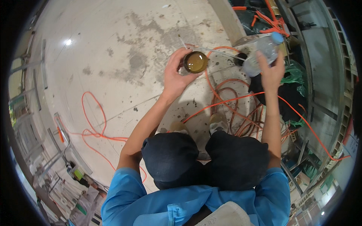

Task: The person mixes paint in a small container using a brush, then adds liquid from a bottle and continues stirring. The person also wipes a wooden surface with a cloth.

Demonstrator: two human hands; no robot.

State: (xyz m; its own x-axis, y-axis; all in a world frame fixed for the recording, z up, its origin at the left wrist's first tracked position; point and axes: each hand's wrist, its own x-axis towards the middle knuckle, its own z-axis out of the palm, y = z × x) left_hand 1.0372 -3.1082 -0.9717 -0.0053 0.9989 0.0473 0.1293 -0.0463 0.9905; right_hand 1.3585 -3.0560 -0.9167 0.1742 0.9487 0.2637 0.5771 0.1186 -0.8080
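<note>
My left hand is wrapped round a small dark-rimmed cup of amber-brown liquid, held out over the floor. A thin pale stick with a dark tip shows just beyond those fingers; I cannot tell whether they touch it. My right hand grips a clear plastic bottle with a blue cap. The bottle is tilted, its cap end farther away and to the right. Between the two hands, a thin grey rod reaches toward a small round black thing beside the bottle.
Orange hose lies coiled by my feet and in loops on the stained pale floor. Orange-handled tools lie at the far right, near green plastic. Metal frames stand along the right; rails and clutter lie left.
</note>
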